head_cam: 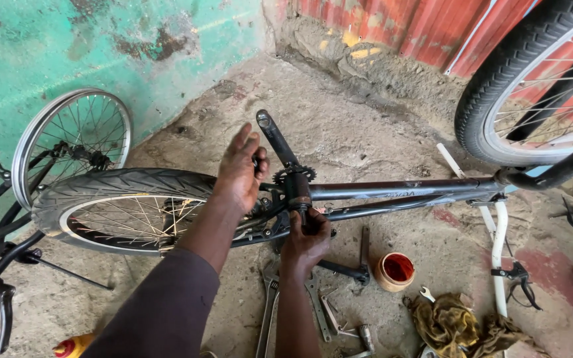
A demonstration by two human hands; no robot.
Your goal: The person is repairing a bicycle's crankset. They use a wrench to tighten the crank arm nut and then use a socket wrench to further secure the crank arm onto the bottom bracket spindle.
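Observation:
A black bicycle frame (406,189) lies on its side on the ground. My left hand (240,169) rests on the frame beside the small toothed sprocket (293,174), fingers extended upward near the black crank arm (275,138). Just below the bottom bracket (298,192), my right hand (305,237) is closed around a tool or part I cannot make out. The rear wheel (124,209) with its black tyre sits to the left of both hands.
Wrenches (270,308) and small tools lie on the concrete near me. An orange tub (394,270), dirty rags (455,321) and a white handlebar (499,255) are at right. A bare rim (71,142) leans at left, another wheel (532,86) upper right.

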